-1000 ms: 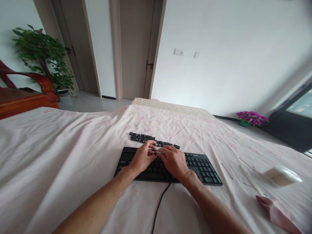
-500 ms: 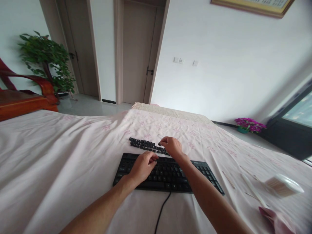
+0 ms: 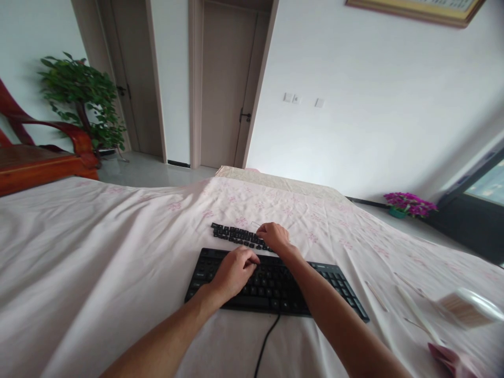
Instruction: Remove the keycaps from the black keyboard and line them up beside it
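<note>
A black keyboard (image 3: 326, 278) lies on the pink flowered sheet (image 3: 98, 252), its cable (image 3: 264, 344) running toward me. Just beyond it lies a row of loose black keycaps (image 3: 233, 234). My left hand (image 3: 235, 271) rests palm down on the keyboard's left-middle keys with the fingers bent and nothing in it. My right hand (image 3: 274, 237) reaches over the keyboard's far edge to the right end of the keycap row. Its fingers are pinched on a thin pale tool, whose tip shows just past the fingers. What lies under the fingertips is hidden.
Thin sticks (image 3: 376, 296) and a clear box of cotton swabs (image 3: 468, 310) lie on the sheet at the right, with a pink cloth (image 3: 452, 362) at the bottom corner. A wooden chair (image 3: 47, 163) and a plant (image 3: 82, 100) stand at the far left; purple flowers (image 3: 409, 203) sit on the floor at the right.
My right hand lifted off the middle of the keyboard and moved away from me to the keycap row with the thin tool. My left hand stayed on the keys.
</note>
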Tool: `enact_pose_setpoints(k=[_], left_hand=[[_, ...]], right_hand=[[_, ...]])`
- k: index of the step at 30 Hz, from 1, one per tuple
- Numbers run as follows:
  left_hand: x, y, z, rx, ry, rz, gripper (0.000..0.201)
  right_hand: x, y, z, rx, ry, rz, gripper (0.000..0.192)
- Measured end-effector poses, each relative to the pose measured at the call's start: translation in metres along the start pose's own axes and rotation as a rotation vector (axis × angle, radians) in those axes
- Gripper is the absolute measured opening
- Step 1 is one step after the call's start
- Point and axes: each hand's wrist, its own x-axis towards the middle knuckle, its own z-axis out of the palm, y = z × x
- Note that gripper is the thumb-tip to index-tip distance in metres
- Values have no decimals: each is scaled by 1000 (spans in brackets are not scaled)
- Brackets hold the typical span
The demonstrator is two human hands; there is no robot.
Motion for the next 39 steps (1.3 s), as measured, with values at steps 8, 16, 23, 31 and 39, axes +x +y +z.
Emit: enact_pose_setpoints(k=[8, 16, 23, 31, 39], left_hand=[[1, 0, 0, 21, 1, 11, 17], [0, 0, 0, 50, -24, 12, 18], [0, -2, 1, 71, -40, -9, 18], [-3, 3, 0, 106, -76, -9, 20], [-1, 11, -5, 138, -118, -18, 13]], right_hand=[[-5, -6, -10, 42, 31, -35, 29], [-51, -11, -56, 296, 214, -300, 49], [-93, 5, -46, 714, 35, -359, 47], [-106, 14, -30, 745, -58, -512, 47], [-106, 16, -23, 728, -65, -616, 54]])
